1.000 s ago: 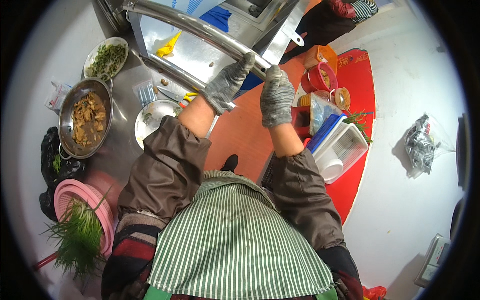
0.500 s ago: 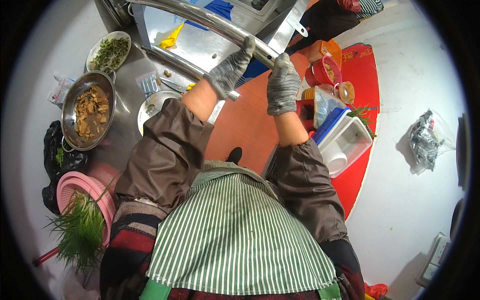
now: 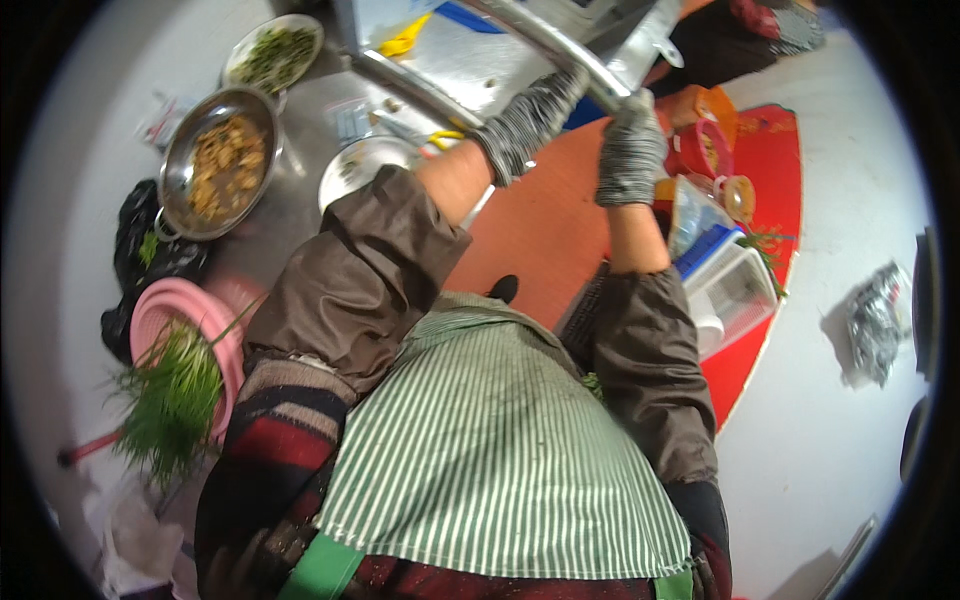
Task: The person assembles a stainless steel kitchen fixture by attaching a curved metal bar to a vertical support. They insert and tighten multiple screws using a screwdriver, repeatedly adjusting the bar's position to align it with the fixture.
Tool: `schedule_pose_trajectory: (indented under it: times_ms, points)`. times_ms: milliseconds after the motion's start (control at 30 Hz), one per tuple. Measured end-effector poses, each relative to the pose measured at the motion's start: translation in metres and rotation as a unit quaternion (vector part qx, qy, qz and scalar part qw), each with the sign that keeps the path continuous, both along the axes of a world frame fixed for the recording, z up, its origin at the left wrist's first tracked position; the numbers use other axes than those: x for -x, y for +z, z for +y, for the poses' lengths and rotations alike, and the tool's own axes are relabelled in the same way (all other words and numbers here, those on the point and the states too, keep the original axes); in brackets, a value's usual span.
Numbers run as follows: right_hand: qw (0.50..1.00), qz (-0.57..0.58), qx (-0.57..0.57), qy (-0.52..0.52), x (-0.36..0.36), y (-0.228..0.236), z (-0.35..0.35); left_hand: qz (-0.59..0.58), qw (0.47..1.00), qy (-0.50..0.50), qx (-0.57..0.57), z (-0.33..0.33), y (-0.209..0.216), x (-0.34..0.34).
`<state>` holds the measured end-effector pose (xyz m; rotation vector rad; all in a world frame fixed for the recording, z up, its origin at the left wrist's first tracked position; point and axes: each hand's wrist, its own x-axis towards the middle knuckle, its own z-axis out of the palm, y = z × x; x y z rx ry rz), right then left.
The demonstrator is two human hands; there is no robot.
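Observation:
My left hand (image 3: 530, 125), in a grey knit glove, has its fingers closed on a thick metal bar (image 3: 545, 38) that slants across the top. My right hand (image 3: 632, 152), gloved alike, grips the bar close to its near end. A second, lower metal rail (image 3: 415, 88) runs beneath and passes behind my left hand. Under the bar lies a metal surface with a yellow piece (image 3: 405, 36) on it. Left of my left forearm sits a white plate (image 3: 362, 168).
At left are a metal pan of browned food (image 3: 226, 165), a plate of chopped greens (image 3: 275, 58) and a pink basket with long green stalks (image 3: 180, 300). On the red board (image 3: 768, 190) at right are containers, including a clear basket (image 3: 740, 300). A person's dark clothing (image 3: 715, 45) shows far right.
The whole view has shifted, so the surroundings sit further right and higher. Both hands stay on the bar and appear slightly nearer me against the counter. The lower rail's end is now hidden.

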<state>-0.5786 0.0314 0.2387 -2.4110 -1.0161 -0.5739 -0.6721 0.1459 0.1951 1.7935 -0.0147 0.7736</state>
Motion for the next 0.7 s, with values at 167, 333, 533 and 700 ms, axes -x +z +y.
schedule_pose_trajectory:
  times_ms: [167, 333, 533, 700]
  points:
    - [0.999, 0.027, 0.026, -0.034, -0.002, 0.000, 0.001, 0.093, 0.966, 0.218, 0.102, 0.020, -0.018, 0.112]
    - [1.000, -0.016, 0.023, -0.001, -0.008, -0.007, -0.001, 0.343, 0.859, 0.379, 0.022, 0.091, -0.053, 0.211]
    - [1.000, 0.012, 0.017, 0.012, -0.004, -0.004, -0.002, 0.586, 0.745, 0.086, -0.308, 0.088, -0.073, 0.237]
    - [0.994, 0.109, 0.011, -0.009, -0.003, 0.001, -0.002, 0.539, 0.799, 0.206, -0.170, 0.109, -0.075, 0.218]
